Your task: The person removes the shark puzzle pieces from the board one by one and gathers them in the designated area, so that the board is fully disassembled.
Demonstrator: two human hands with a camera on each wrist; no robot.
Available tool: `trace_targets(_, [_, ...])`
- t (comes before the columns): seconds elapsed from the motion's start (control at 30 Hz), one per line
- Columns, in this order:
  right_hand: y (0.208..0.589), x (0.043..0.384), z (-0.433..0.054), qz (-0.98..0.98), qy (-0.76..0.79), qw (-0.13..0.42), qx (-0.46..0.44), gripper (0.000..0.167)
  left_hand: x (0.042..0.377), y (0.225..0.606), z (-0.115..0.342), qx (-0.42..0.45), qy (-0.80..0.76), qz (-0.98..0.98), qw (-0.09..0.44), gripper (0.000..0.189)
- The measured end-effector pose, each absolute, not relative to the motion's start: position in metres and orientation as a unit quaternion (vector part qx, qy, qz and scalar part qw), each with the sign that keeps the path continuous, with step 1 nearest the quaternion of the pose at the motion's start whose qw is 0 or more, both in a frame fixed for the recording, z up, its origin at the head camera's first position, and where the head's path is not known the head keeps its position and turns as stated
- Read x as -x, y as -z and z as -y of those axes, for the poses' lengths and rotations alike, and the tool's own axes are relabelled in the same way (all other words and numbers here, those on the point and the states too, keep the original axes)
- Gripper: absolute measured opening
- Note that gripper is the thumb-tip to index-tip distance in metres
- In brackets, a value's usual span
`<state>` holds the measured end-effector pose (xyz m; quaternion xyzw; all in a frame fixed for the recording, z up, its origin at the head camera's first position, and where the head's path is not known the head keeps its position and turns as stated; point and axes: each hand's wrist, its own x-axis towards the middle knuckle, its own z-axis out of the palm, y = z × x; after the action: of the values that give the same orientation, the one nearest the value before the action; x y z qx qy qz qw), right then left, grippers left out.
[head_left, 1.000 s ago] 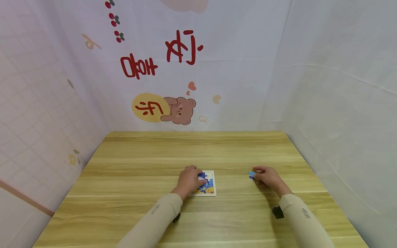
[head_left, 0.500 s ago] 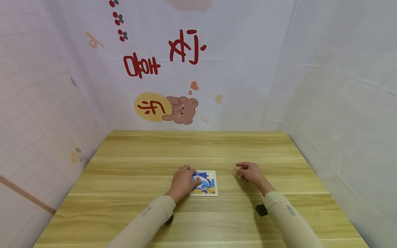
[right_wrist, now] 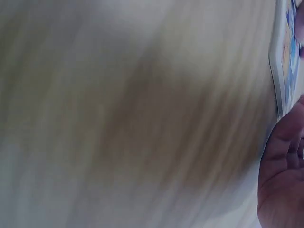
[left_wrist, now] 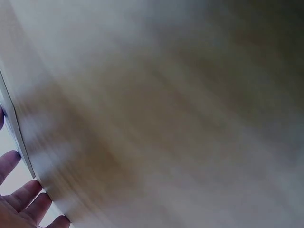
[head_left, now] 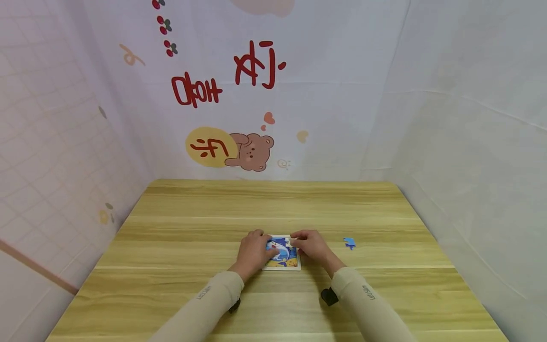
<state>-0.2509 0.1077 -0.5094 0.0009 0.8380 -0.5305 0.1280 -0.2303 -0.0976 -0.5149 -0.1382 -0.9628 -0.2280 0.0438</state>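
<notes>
A small jigsaw board [head_left: 288, 268] with a white rim and a blue dolphin picture lies on the wooden table. My left hand [head_left: 251, 252] rests on its left side, thumb on the picture; in the left wrist view the fingers look fairly straight against the board's edge. At the board's upper right corner is my right hand [head_left: 314, 247], its thumb and index finger pinching a small puzzle piece, mostly hidden. A pale gap [head_left: 288, 242] shows in the picture there. The right wrist view catches only the board's rim [right_wrist: 277, 71] and part of the palm.
A loose blue puzzle piece [head_left: 349, 243] lies on the table [head_left: 205, 299] right of the board. White printed cloth [head_left: 333, 71] encloses the table's back and sides. Dark wrist cameras sit under both sleeves, the right one [head_left: 329, 297] close above the tabletop.
My right hand has moved left from the loose pieces to the board's corner, exposing the blue piece left behind. The left hand has shifted slightly left and stays on the board.
</notes>
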Motion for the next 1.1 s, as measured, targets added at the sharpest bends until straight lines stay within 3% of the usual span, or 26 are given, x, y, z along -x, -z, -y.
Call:
trace_targets(0.47, [0.512, 0.248, -0.096, -0.884, 0.455, 0.105, 0.021, 0.020, 0.228, 0.514, 0.096, 0.148, 0.213, 0.964, 0.057, 0.042])
trace_targets(0.73, [0.509, 0.250, -0.095, -0.873, 0.471, 0.125, 0.008, 0.019, 0.229, 0.512, 0.096, 0.146, 0.221, 0.963, 0.049, 0.041])
trace_targets(1.1, [0.509, 0.248, -0.090, -0.837, 0.537, 0.106, -0.004, 0.013, 0.229, 0.513, 0.097, 0.150, 0.223, 0.962, 0.043, 0.040])
